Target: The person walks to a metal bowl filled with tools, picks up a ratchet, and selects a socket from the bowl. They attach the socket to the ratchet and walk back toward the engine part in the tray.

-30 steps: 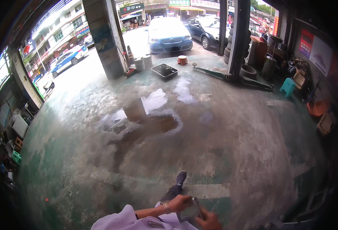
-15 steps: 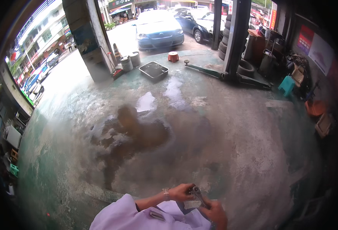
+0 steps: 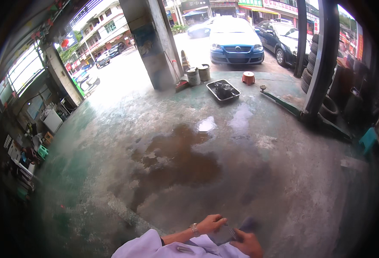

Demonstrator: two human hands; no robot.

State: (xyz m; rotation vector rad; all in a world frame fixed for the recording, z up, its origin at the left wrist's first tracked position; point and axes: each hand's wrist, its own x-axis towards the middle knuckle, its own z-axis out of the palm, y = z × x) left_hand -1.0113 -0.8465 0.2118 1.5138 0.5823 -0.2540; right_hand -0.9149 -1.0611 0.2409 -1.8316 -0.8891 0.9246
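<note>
Low in the view, my left hand (image 3: pixel 211 224), with a metal-banded watch (image 3: pixel 194 229) at the wrist, is closed with its fingers curled at the far end of a ratchet wrench (image 3: pixel 231 231). My right hand (image 3: pixel 248 244) is closed around the nearer part of this slim metal tool. The wrench slants between both hands, in front of my pale lilac clothing (image 3: pixel 144 246). Its head is blurred and partly hidden by the left fingers, so whether a socket sits on it I cannot tell.
A brown wet patch (image 3: pixel 181 150) spreads over the concrete floor ahead. Beyond it are a black tray (image 3: pixel 224 99), a red stool (image 3: pixel 248 78) and two buckets (image 3: pixel 193 77). A lift post (image 3: pixel 322 64) with a low arm (image 3: pixel 282 103) stands right; a blue-and-white car (image 3: pixel 236 47) is parked outside.
My view has swung left, so the surroundings sit further right in the picture. The wrench's head has gone from clearly visible to blurred beside my left fingers.
</note>
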